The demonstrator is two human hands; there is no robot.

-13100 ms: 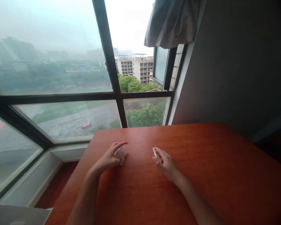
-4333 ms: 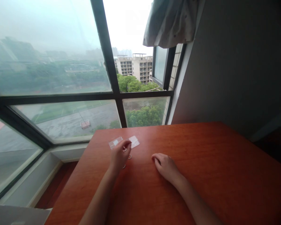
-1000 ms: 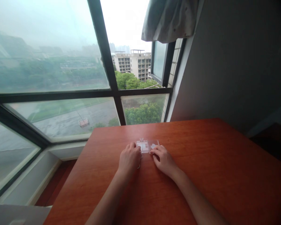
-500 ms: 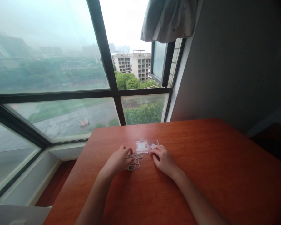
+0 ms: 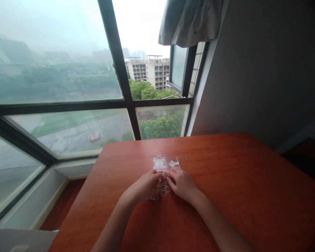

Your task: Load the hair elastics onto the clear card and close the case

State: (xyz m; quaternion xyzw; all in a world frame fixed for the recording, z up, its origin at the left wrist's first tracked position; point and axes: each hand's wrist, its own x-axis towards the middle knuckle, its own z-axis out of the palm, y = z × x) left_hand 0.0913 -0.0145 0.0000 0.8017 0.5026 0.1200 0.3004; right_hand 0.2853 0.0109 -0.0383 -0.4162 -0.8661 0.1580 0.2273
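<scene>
Several small, pale rings (image 5: 164,188) lie in a loose pile on the table between my two hands. My left hand (image 5: 147,184) is curved along the left side of the pile, thumb and fingers apart, touching the rings. At the pile's upper right, my right hand (image 5: 182,183) rests with bent, spread fingers, its fingertips against a few rings. Just beyond the hands sits a clear plastic box (image 5: 159,163) divided into compartments. Its transparent lid (image 5: 175,161) lies folded back to the right, with a whitish patch on it. My palms hide some of the rings.
The reddish-brown wooden table (image 5: 225,168) stretches widely to the right and toward me. Behind it stands a dark-framed window (image 5: 157,102), with a grey curtain (image 5: 190,22) hanging above. A grey wall (image 5: 252,77) rises at the right.
My left hand and the rings have shifted right and slightly toward me. My right hand has come off the lid and down to the rings. The box has stayed put.
</scene>
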